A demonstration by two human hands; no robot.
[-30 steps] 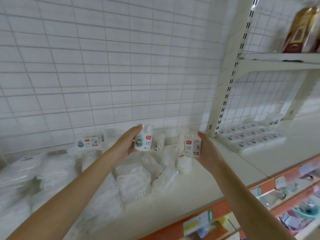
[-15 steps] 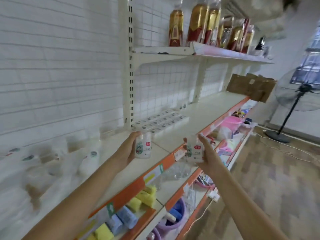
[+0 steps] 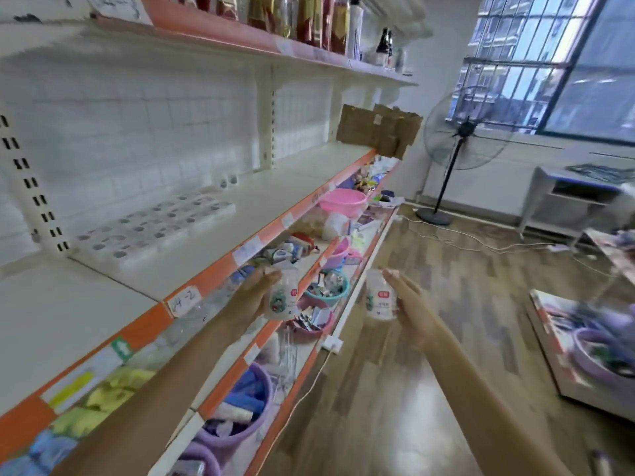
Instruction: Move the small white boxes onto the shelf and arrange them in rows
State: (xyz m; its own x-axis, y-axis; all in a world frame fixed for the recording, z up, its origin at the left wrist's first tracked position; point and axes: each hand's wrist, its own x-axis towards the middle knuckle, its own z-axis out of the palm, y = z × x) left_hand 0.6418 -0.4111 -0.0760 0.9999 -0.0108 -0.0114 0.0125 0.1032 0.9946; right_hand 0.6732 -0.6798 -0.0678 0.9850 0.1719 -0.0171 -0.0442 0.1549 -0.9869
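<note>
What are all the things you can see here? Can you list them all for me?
small white boxes: two, white with red labels, one in each hand, off the shelf
white boxes in rows: many, white, on the middle shelf
middle shelf: one, cream with orange edge
bottles: several, brown and gold, top shelf
pink basin: one, lower shelf
cardboard: one, brown, far shelf end
standing fan: one, black, by the window
purple tubs: a few, bottom shelf
left hand: holds one box
right hand: holds the other
</note>
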